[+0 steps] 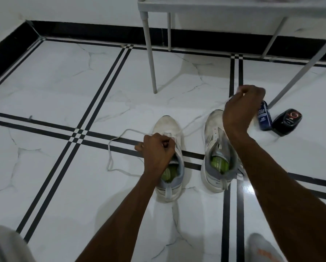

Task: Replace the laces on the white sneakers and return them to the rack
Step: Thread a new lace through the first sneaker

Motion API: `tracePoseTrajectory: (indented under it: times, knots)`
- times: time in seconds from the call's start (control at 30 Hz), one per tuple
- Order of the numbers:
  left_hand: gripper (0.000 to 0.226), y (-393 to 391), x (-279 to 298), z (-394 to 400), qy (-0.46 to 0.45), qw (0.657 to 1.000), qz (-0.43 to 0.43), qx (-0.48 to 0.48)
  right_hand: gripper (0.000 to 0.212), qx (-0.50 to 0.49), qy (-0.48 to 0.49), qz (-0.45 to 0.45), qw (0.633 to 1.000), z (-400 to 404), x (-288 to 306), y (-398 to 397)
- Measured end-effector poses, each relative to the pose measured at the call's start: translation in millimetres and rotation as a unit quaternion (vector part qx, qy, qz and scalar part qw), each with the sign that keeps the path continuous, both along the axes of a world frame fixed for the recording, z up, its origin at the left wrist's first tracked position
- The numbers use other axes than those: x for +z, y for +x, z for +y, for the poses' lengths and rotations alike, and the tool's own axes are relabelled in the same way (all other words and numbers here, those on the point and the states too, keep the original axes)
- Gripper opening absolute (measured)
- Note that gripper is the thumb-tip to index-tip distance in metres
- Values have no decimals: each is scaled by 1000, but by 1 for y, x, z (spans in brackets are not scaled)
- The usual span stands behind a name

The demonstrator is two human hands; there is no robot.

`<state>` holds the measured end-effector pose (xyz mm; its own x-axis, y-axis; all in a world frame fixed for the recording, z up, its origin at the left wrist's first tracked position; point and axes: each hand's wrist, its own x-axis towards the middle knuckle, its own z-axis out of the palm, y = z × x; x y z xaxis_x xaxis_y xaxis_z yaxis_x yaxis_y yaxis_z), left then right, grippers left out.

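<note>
Now the left hand is resting over the tongue of the left white mesh sneaker with green insole, its fingers curled and pinching the long white shoelace at the eyelets. This lace is lying in a loose loop on the white marble floor with black stripes, to the left of the shoe. The right hand is raised above the right white sneaker, wrist bent, fingers clenched around the other end of the lace, which is running taut toward the left shoe. A dark blue bottle and a black bottle are lying near the grey metal rack.
</note>
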<state>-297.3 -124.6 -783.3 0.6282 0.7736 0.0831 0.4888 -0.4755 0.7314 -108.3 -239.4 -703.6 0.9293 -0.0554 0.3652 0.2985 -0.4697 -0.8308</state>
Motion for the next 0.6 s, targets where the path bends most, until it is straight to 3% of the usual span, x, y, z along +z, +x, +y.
tracePoseTrajectory:
  times: [0.07,0.17,0.23,0.27,0.33,0.4,0.43,0.5,0.6]
  knots:
    - [31,-2,-1,0,1,1000,-6,-9,29,155,-57,1,986,4,-3,-5]
    - [27,0,3,-1,-2,1000,-23,-21,34,388,-239,94,885,19,-39,-32]
    - [26,0,3,-1,-6,999,-30,-22,21,423,-324,145,834,29,-59,-49]
    - [26,0,3,-1,-3,999,-31,-23,16,413,-342,116,836,30,-63,-53]
    - [29,-1,-1,1,4,999,-33,-25,14,343,-292,70,890,27,-60,-54]
    - [30,-3,-4,3,3,999,-39,-28,13,176,-152,76,970,15,-43,-39]
    - [30,-2,-7,3,0,999,-38,-25,17,110,-93,70,987,8,-33,-32]
    - [31,-3,-11,5,-3,999,-33,-21,22,95,-103,49,989,1,-26,-25]
    - [31,-5,-10,6,21,999,-30,-35,18,193,-203,64,958,9,-28,-39]
